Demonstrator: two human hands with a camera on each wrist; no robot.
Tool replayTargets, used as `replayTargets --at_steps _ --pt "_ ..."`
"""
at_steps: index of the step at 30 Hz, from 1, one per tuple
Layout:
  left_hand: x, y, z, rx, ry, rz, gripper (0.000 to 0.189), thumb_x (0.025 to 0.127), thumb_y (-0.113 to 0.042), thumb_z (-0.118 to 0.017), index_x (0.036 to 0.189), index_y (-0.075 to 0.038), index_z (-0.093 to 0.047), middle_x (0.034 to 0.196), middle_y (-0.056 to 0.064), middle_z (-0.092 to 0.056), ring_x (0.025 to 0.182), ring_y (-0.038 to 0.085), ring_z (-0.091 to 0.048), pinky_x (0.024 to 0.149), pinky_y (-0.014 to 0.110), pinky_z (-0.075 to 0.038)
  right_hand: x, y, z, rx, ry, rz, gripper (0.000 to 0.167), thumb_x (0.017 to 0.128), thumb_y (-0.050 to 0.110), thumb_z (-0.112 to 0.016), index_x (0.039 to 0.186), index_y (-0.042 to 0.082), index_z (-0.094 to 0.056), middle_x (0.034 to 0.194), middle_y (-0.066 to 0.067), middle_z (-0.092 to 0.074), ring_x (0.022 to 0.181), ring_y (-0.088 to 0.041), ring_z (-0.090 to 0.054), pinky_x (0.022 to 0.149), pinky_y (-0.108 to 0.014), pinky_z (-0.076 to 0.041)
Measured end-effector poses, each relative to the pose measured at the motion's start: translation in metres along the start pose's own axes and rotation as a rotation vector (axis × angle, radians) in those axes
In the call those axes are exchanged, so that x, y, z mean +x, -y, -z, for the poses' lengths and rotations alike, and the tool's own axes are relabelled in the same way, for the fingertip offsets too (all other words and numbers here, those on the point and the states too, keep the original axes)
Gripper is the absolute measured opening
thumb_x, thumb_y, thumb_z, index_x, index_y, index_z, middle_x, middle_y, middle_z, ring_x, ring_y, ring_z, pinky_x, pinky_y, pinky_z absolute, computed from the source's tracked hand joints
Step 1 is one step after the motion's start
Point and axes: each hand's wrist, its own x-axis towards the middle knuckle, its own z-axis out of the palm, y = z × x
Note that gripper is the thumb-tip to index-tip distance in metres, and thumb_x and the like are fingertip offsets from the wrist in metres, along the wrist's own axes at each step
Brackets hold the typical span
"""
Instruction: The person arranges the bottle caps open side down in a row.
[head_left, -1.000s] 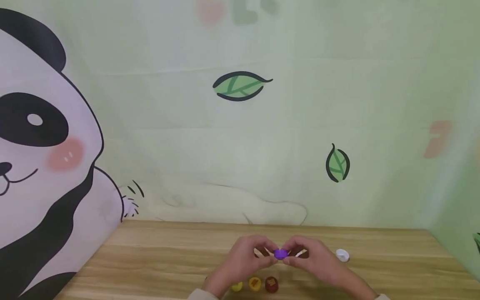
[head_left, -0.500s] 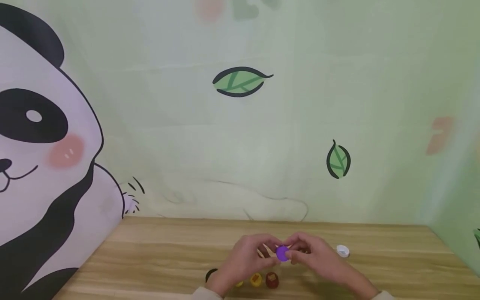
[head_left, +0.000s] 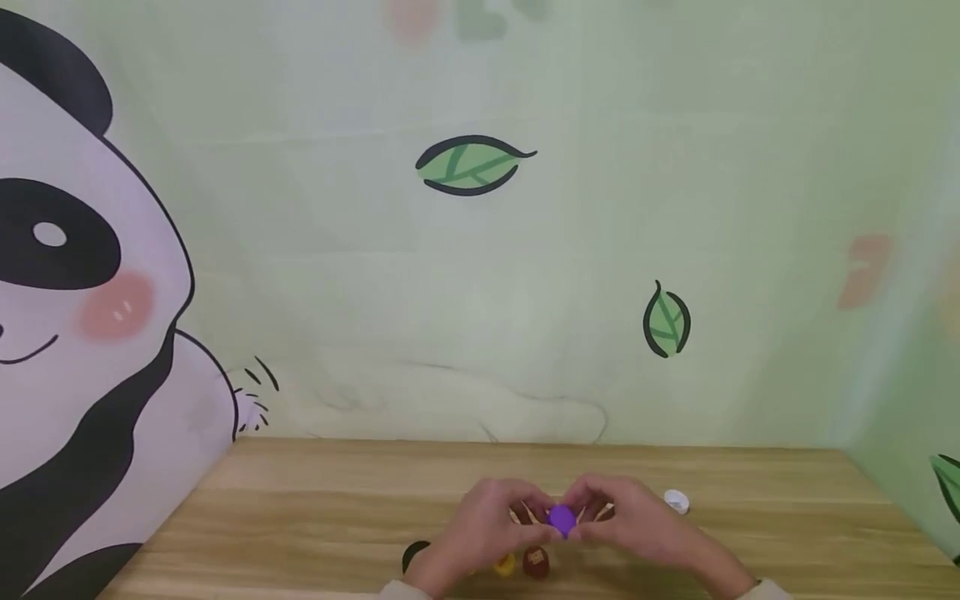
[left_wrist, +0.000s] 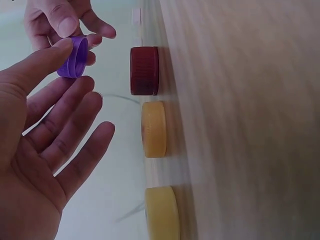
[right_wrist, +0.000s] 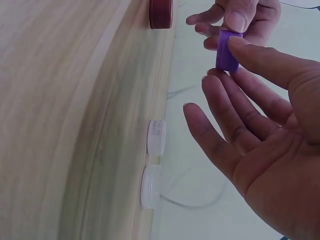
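Purple cap point(head_left: 562, 521) held off the table point(head_left: 315, 500)
Head view: left hand point(head_left: 497, 521) pinches it at nine o'clock, right hand point(head_left: 628, 515) at three; a red cap point(head_left: 536, 563) lies towards seven o'clock, a white cap point(head_left: 677, 501) towards three.

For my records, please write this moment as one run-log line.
left hand: pinches purple cap | right hand: pinches it too | purple cap: above table | dark red cap: on table

A bottle cap point(head_left: 562, 520) is between left hand point(head_left: 489, 521) and right hand point(head_left: 633, 518), above the worktop point(head_left: 337, 483); a row of three caps point(left_wrist: 154, 129) lies nearer the person, two caps point(right_wrist: 151, 186) rightward, backdrop point(head_left: 480, 317) behind.
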Motion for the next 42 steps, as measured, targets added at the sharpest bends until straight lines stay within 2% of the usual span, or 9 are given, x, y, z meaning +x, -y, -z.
replayTargets --at_steps 5,10,17,21,29,34,37,40,42 --pt "-0.005 0.002 -0.003 -0.008 0.019 0.021 0.015 0.087 -0.025 -0.091 0.097 -0.016 -0.083 0.077 -0.019 -0.069 0.073 -0.001 -0.063 0.063 0.021 -0.052 -0.001 -0.003 -0.004 -0.009 0.03 0.011 0.021 0.092 0.004 -0.081 0.11 0.009 -0.072 0.098 -0.003 -0.073 0.09 -0.013 -0.068 0.081 -0.03 -0.057" --pt "-0.008 0.004 -0.007 -0.025 0.03 0.044 0.016 0.085 -0.023 -0.092 0.097 -0.017 -0.083 0.075 -0.019 -0.068 0.071 -0.001 -0.063 0.061 0.021 -0.052 -0.003 -0.007 -0.009 -0.014 0.051 -0.007 0.025 0.089 0.006 -0.085 0.109 0.011 -0.071 0.096 0.003 -0.072 0.088 -0.012 -0.067 0.078 -0.028 -0.057" --pt "-0.012 0.004 -0.011 -0.107 0.114 0.133 0.012 0.088 -0.015 -0.089 0.096 -0.017 -0.08 0.077 -0.013 -0.071 0.07 0.005 -0.067 0.063 0.023 -0.054 -0.006 -0.007 -0.015 -0.043 0.07 -0.044 0.026 0.088 0.007 -0.086 0.107 0.013 -0.069 0.094 0.004 -0.07 0.087 -0.011 -0.066 0.078 -0.027 -0.057" --pt "-0.014 0.003 -0.016 -0.151 0.165 0.146 0.008 0.09 -0.013 -0.086 0.094 -0.016 -0.08 0.076 -0.011 -0.073 0.063 0.009 -0.069 0.062 0.022 -0.055 -0.008 -0.008 -0.016 -0.057 0.09 -0.055 0.026 0.087 0.009 -0.087 0.106 0.014 -0.07 0.092 0.005 -0.07 0.085 -0.009 -0.065 0.077 -0.026 -0.055" --pt "-0.008 0.002 -0.018 0.047 0.15 0.028 0.013 0.087 -0.013 -0.088 0.099 -0.012 -0.083 0.084 -0.015 -0.075 0.077 -0.005 -0.063 0.073 0.017 -0.052 -0.004 -0.011 -0.013 -0.071 0.131 -0.024 0.027 0.086 0.004 -0.087 0.104 0.01 -0.068 0.09 0.006 -0.069 0.082 -0.005 -0.063 0.074 -0.024 -0.055" --pt "-0.004 -0.001 -0.02 0.137 0.162 -0.004 0.011 0.089 -0.014 -0.087 0.1 -0.012 -0.084 0.082 -0.018 -0.072 0.074 -0.006 -0.059 0.071 0.015 -0.05 -0.004 -0.013 -0.011 -0.09 0.142 -0.013 0.028 0.084 0.0 -0.086 0.103 0.01 -0.067 0.09 0.006 -0.069 0.081 -0.005 -0.063 0.072 -0.024 -0.055" --pt "-0.004 -0.003 -0.021 0.179 0.164 -0.003 0.011 0.089 -0.016 -0.088 0.099 -0.012 -0.085 0.082 -0.019 -0.071 0.075 -0.007 -0.058 0.07 0.015 -0.049 -0.005 -0.014 -0.012 -0.109 0.142 -0.002 0.03 0.082 0.0 -0.087 0.103 0.01 -0.067 0.088 0.007 -0.068 0.079 -0.004 -0.062 0.071 -0.024 -0.054" --pt "-0.003 -0.004 -0.021 0.202 0.158 -0.016 0.011 0.088 -0.015 -0.089 0.097 -0.012 -0.085 0.083 -0.017 -0.074 0.075 -0.008 -0.058 0.07 0.014 -0.049 -0.004 -0.014 -0.013 -0.128 0.13 0.018 0.032 0.081 0.0 -0.088 0.102 0.01 -0.066 0.087 0.008 -0.067 0.078 -0.003 -0.061 0.069 -0.024 -0.054" --pt "-0.001 -0.004 -0.02 0.242 0.143 -0.046 0.011 0.086 -0.014 -0.09 0.097 -0.013 -0.086 0.084 -0.015 -0.075 0.076 -0.008 -0.058 0.07 0.013 -0.048 -0.003 -0.014 -0.012 -0.137 0.119 0.022 0.033 0.08 0.0 -0.089 0.102 0.01 -0.066 0.087 0.008 -0.067 0.078 -0.003 -0.061 0.069 -0.024 -0.054"
